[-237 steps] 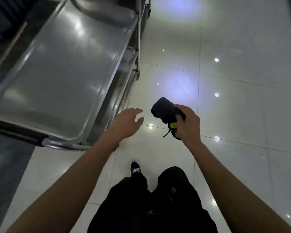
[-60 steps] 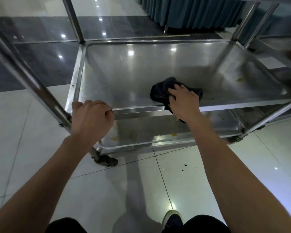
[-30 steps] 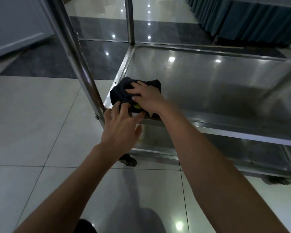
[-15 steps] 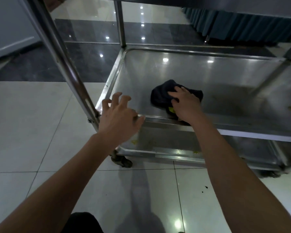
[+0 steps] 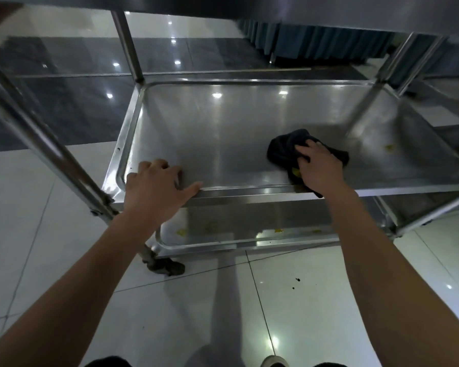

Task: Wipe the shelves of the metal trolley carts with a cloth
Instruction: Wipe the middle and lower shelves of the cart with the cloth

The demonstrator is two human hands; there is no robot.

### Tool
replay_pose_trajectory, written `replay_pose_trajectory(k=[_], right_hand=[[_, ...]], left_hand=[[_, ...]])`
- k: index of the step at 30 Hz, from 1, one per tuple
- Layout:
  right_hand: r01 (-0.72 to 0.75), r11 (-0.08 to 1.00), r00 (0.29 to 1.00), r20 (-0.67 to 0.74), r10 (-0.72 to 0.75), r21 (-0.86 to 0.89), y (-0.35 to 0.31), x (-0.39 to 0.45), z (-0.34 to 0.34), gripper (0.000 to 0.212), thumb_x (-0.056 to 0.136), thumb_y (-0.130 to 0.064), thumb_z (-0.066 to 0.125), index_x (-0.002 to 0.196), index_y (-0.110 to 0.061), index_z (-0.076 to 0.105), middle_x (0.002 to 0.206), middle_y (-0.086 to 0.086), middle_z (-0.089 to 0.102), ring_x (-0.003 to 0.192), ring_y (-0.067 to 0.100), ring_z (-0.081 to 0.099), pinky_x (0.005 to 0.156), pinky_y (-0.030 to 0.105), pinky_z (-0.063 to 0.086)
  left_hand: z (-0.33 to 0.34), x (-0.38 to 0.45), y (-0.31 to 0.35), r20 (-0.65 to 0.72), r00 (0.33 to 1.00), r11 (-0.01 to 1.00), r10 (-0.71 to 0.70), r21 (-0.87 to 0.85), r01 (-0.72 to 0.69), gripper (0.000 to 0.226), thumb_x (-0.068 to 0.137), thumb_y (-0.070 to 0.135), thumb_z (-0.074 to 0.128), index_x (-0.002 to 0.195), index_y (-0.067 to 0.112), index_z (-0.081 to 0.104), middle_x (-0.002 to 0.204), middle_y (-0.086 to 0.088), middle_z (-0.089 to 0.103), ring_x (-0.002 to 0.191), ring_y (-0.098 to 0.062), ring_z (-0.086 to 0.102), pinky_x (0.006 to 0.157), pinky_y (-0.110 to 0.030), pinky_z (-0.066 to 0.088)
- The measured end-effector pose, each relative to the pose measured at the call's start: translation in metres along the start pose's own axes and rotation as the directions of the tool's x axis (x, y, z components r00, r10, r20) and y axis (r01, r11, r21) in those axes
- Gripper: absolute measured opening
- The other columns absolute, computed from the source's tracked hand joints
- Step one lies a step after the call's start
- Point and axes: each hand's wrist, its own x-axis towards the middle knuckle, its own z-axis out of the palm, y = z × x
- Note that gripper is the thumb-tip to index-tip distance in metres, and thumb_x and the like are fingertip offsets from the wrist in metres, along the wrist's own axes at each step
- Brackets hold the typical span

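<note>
The metal trolley's middle shelf fills the centre of the head view, shiny and bare apart from a yellow crumb at its right. A dark bunched cloth lies on the shelf's right half, near the front rim. My right hand lies on top of the cloth, fingers curled into it. My left hand holds the front rim at the left corner, fingers hooked over it, thumb along the edge. The lower shelf shows below, with several yellowish bits on it.
The top shelf's underside hangs just overhead. Upright posts stand at the front left and back left. A caster wheel sits on the white tiled floor. Blue-skirted tables stand behind the trolley.
My right hand slid the cloth from the shelf's left corner towards the right. My left hand, open above the rim half a second ago, now holds the front rim.
</note>
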Motion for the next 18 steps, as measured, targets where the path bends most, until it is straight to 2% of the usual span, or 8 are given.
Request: replay_pose_trajectory(k=[5, 10, 14, 18], right_hand=[[0.007, 0.999, 1.0, 0.021, -0.006, -0.054, -0.01, 0.004, 0.006, 0.044, 0.103, -0.021, 0.043, 0.145, -0.029, 0.05, 0.162, 0.001, 0.031, 0.151, 0.022, 0.021, 0.12, 0.05, 0.023], [0.085, 0.993, 0.995, 0.062, -0.08, -0.085, -0.055, 0.013, 0.022, 0.044, 0.104, -0.022, 0.039, 0.146, -0.03, 0.048, 0.162, 0.0, 0.029, 0.151, 0.021, 0.021, 0.12, 0.048, 0.022], [0.215, 0.974, 0.973, 0.105, -0.206, -0.075, -0.116, 0.02, 0.043, 0.044, 0.102, -0.02, 0.039, 0.143, -0.031, 0.051, 0.159, 0.001, 0.033, 0.149, 0.023, 0.023, 0.118, 0.05, 0.024], [0.296, 0.955, 0.947, 0.127, -0.294, 0.007, -0.166, 0.021, 0.066, 0.045, 0.101, -0.021, 0.039, 0.142, -0.033, 0.051, 0.16, 0.0, 0.031, 0.151, 0.023, 0.019, 0.12, 0.053, 0.016]], left_hand=[[0.0, 0.002, -0.002, 0.011, 0.999, 0.996, 0.044, 0.078, -0.045, 0.072, 0.082, 0.084, 0.026, 0.095, 0.029, 0.071, 0.105, 0.002, 0.06, 0.095, -0.025, 0.054, 0.072, -0.038, 0.036], [0.002, -0.001, -0.006, -0.004, 0.998, 0.996, 0.055, 0.064, -0.054, 0.07, 0.085, 0.081, 0.024, 0.093, 0.028, 0.069, 0.095, 0.004, 0.058, 0.086, -0.02, 0.05, 0.07, -0.036, 0.036], [0.006, -0.004, -0.006, -0.035, 0.998, 0.995, 0.055, 0.082, -0.052, 0.067, 0.086, 0.079, 0.027, 0.103, 0.031, 0.071, 0.101, 0.005, 0.062, 0.095, -0.022, 0.057, 0.073, -0.038, 0.04], [0.007, -0.002, -0.009, -0.017, 0.999, 0.997, 0.03, 0.067, -0.029, 0.072, 0.084, 0.079, 0.024, 0.116, 0.033, 0.069, 0.11, 0.006, 0.063, 0.105, -0.022, 0.057, 0.08, -0.041, 0.043]])
